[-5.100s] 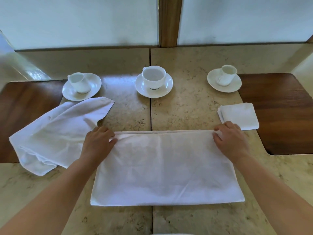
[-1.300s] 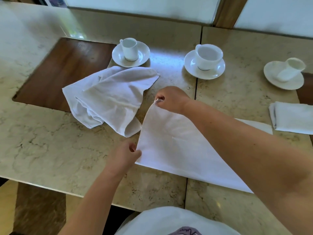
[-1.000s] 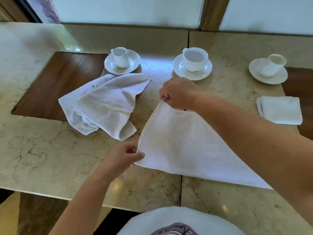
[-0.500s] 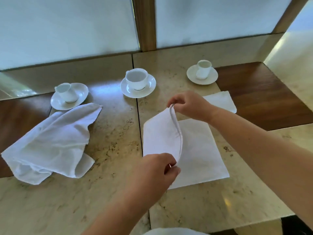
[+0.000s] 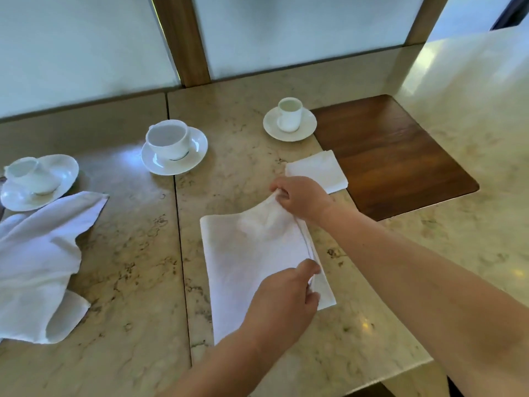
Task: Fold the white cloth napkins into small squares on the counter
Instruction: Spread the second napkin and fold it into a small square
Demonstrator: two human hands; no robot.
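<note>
A white napkin (image 5: 243,262), folded over into a rough square, lies on the marble counter (image 5: 128,282) in front of me. My right hand (image 5: 300,197) pinches its far right corner, lifted a little off the stone. My left hand (image 5: 282,302) pinches the near part of the same right edge. A small folded napkin square (image 5: 317,170) lies just beyond my right hand. A crumpled, unfolded napkin (image 5: 37,259) sits at the left.
Three white cups on saucers stand along the back: left (image 5: 37,179), middle (image 5: 173,147), right (image 5: 289,118). A dark wood inlay (image 5: 392,156) lies at the right. The counter's front edge runs close to my arms.
The long folded napkin was folded across from left to right. Both hands carried the loose edge over and now hold it at the right side. The view swung right.
</note>
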